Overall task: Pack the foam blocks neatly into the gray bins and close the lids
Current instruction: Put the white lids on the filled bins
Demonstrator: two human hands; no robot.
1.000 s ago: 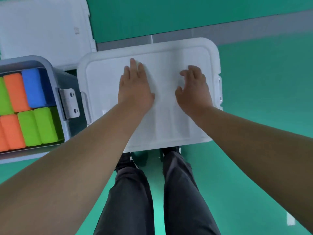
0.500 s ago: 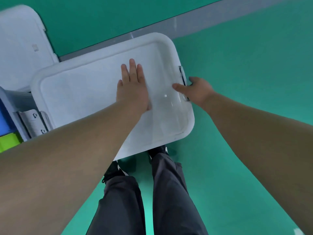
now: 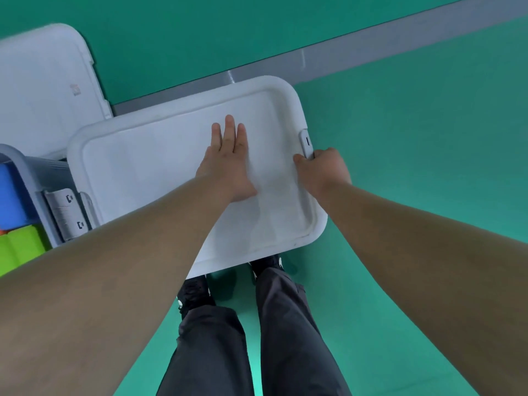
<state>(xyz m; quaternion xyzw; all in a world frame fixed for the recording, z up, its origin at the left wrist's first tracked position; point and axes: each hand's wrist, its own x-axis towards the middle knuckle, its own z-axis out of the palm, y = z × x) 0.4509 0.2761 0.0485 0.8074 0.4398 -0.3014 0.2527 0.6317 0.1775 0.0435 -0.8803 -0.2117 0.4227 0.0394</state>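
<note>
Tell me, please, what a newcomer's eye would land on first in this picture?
The big white lid in the middle, with the left hand pressed flat on it and the right hand gripping its right edge by the latch. Next, at the left edge, the open gray bin showing a blue foam block and green foam blocks.

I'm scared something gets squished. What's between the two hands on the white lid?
Nothing but bare lid. In the head view, the flat left hand and the right hand, gripping the lid's edge, have only plain plastic between them.
</note>
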